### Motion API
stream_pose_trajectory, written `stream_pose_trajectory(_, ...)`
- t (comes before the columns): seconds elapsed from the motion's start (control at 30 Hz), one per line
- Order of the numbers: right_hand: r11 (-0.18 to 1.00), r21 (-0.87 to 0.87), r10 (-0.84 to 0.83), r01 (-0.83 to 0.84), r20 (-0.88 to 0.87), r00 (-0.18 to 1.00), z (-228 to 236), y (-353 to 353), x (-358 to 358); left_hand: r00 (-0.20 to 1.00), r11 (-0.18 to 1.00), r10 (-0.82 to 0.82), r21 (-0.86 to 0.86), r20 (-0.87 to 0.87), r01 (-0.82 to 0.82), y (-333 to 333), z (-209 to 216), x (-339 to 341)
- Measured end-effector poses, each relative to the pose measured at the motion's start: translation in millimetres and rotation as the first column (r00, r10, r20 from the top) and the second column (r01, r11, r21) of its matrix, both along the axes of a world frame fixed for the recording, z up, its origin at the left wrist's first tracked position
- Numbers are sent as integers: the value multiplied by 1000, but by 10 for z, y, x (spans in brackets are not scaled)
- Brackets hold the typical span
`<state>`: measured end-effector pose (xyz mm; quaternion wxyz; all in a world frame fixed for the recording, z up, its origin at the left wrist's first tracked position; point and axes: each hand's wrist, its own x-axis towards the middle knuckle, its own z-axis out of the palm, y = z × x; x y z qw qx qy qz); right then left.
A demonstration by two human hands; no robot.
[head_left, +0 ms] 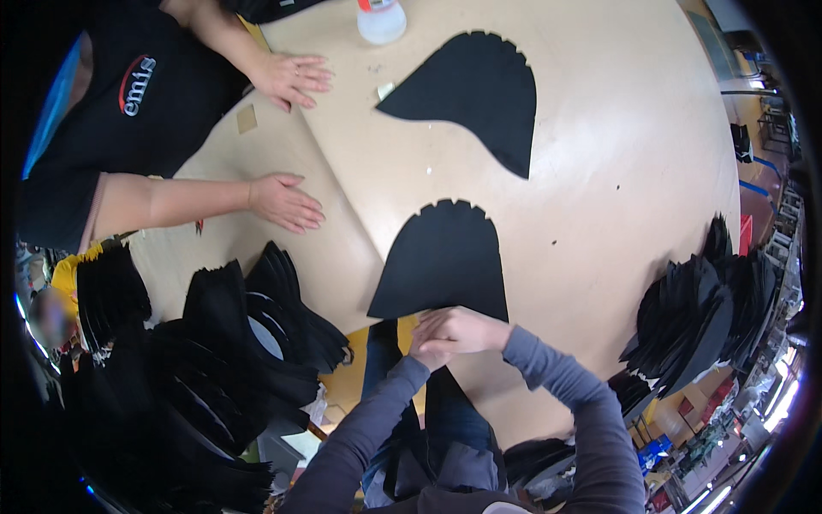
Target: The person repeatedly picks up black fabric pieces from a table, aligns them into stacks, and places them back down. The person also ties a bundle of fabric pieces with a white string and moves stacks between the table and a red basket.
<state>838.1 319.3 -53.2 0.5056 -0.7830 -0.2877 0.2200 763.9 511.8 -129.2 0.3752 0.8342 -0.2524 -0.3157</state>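
At the near edge of the table, my two hands are together. My right hand (465, 330) is closed over my left hand (425, 349), whose fingers are mostly hidden beneath it. No tool or piece shows in either. Just beyond them lies a flat black dome-shaped piece (443, 261), notched along its curved far edge, its straight edge by my hands. Farther off lies a second black piece (479, 98) of the same kind, turned so that its notched edge faces the far right.
At the left, a co-worker's hands (287, 203) (295, 79) rest flat on the pale table (591, 154). A clear bottle (381, 21) stands at the far edge. Stacks of black pieces hang at the near left (257, 343) and the right (693, 317). A seam crosses the tabletop.
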Motion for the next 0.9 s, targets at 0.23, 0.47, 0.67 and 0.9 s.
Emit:
stream_pose_trajectory(0.23,305,-476,-887,825,174,428,297,-98,98,790,952,-273,38,548,303,-175,409,298)
stream_pose_trajectory(0.47,387,-244,-922,889,-81,379,343,-357,832,719,903,-428,284,547,322,-145,407,271)
stream_pose_trajectory(0.67,-80,-223,-927,971,376,10,417,-1268,1956,818,906,-423,160,390,392,-169,542,365)
stream_pose_trajectory(0.9,44,-345,-996,938,56,68,4,-1288,1867,892,930,-285,-123,352,346,-143,-124,188)
